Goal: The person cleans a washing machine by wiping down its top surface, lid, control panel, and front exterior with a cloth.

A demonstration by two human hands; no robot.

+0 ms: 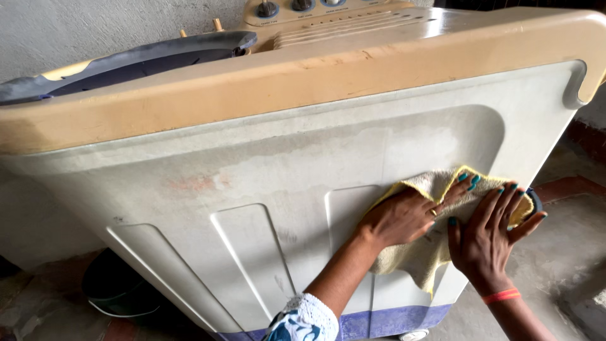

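1. Washing machine (265,208): twin-tub type, cream body, yellowed top rim, purple band along the base. It fills most of the view. Both hands work on its front panel, right side.
2. Front panel progress, judged by look: the patch above and left of the cloth looks paler and cleaner. A reddish stain (192,184) and grey grime remain across the left and middle, and the ribbed lower part looks dull too. So I'd say well under half is wiped.
3. Tub lid (132,60): grey-blue, lying over the left tub opening at the top. Inside of the tub is hidden, contents can't be told.
4. Dark basin (117,287) on the floor at the lower left, under the machine's edge. Nothing seen in it, though only part shows.
5. Yellow cloth (435,243): pressed flat on the panel, lower corner hanging loose.
6. Left hand (404,218): palm down on the cloth, fingers spread flat, pressing rather than gripping.
7. Right hand (489,233): just beside it, also flat on the cloth, fingers splayed, orange band at the wrist.
8. Control knobs (302,6) at top, untouched.
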